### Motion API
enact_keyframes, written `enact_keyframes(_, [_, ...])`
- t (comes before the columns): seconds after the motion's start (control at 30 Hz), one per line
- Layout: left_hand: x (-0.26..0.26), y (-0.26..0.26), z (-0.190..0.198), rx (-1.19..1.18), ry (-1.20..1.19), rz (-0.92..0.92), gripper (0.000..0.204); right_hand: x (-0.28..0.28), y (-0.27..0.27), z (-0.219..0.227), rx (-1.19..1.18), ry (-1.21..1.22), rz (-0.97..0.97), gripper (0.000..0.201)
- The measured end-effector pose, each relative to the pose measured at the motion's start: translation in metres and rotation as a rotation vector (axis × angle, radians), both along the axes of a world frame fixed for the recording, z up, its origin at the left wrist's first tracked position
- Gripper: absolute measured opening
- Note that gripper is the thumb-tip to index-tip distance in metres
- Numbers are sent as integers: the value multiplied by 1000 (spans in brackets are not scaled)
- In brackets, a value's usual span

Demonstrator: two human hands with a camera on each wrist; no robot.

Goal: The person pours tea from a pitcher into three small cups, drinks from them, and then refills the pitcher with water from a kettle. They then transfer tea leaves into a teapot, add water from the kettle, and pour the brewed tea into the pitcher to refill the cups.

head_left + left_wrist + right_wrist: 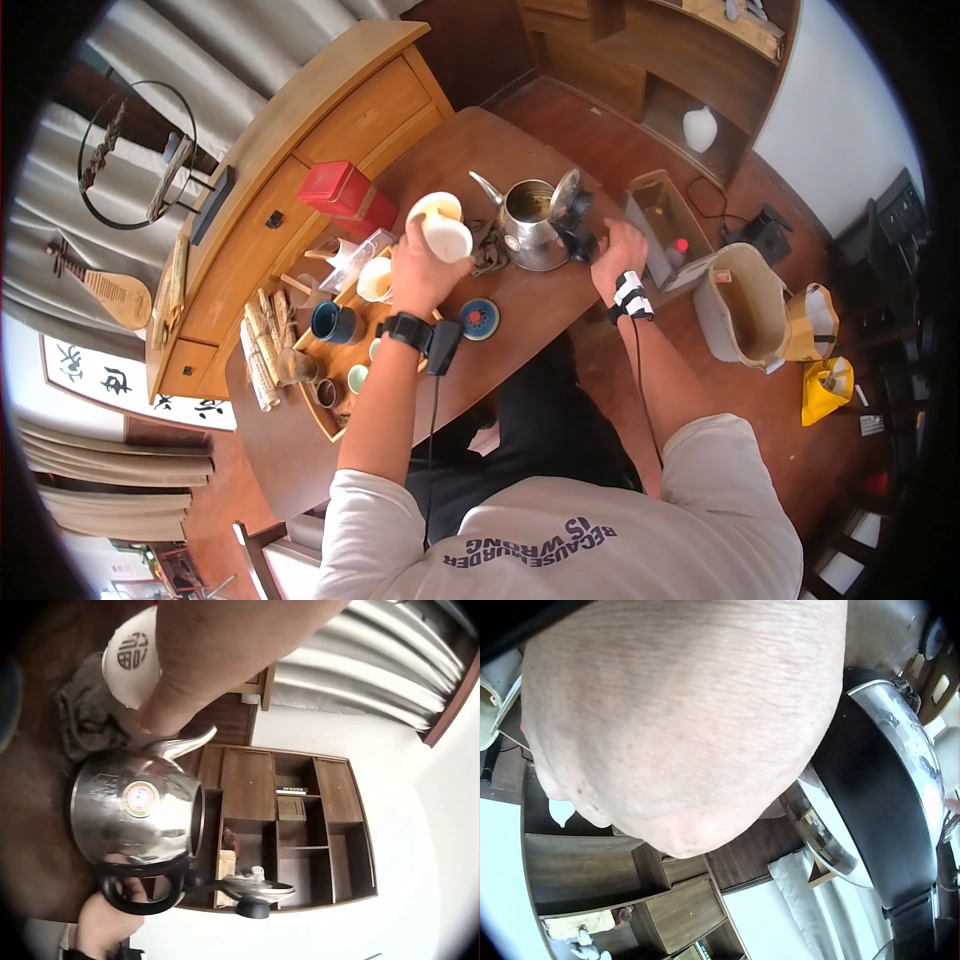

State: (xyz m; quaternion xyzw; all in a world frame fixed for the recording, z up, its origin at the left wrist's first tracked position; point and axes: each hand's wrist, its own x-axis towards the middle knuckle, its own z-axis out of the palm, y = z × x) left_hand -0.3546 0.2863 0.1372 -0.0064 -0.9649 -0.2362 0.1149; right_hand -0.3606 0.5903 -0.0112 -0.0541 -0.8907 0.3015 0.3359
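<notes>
My left hand (425, 275) holds a white cup (448, 241) over the table, beside a white bowl (436, 206) with something yellowish inside. Dark characters mark the white cup (133, 660) in the left wrist view. To its right stands a steel kettle (535, 235), spout toward the left hand and hinged lid (568, 190) raised. My right hand (620, 250) is at the kettle's black handle (142, 900); through the handle loop some of its fingers (133, 888) show. Whether they are curled round the handle is unclear, and the right wrist view shows mostly the back of that hand (682, 720).
A wooden tray (345, 365) with several cups, a blue cup (333, 321) among them, lies left. A blue lid or dish (478, 319) is near the table's front edge. A crumpled cloth (488, 250) lies by the kettle, a red box (345, 195) behind. Bins (742, 305) stand right.
</notes>
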Motion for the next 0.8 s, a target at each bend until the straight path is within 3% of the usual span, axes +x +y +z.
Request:
enact_keyframes(0.2, [24, 2, -24, -198, -96, 59, 98, 1, 0, -1, 16, -1, 1, 39])
enact_keyframes(0.33, [28, 1, -34, -143, -228, 71, 100, 0, 0, -1, 20, -10, -1, 40])
enact_keyframes(0.63, [36, -8, -43, -48, -216, 56, 106, -1, 1, -5, 57, -31, -1, 43])
enact_keyframes(0.8, [53, -11, -44, -44, -66, -9, 101, -5, 4, -11, 60, -15, 2, 43])
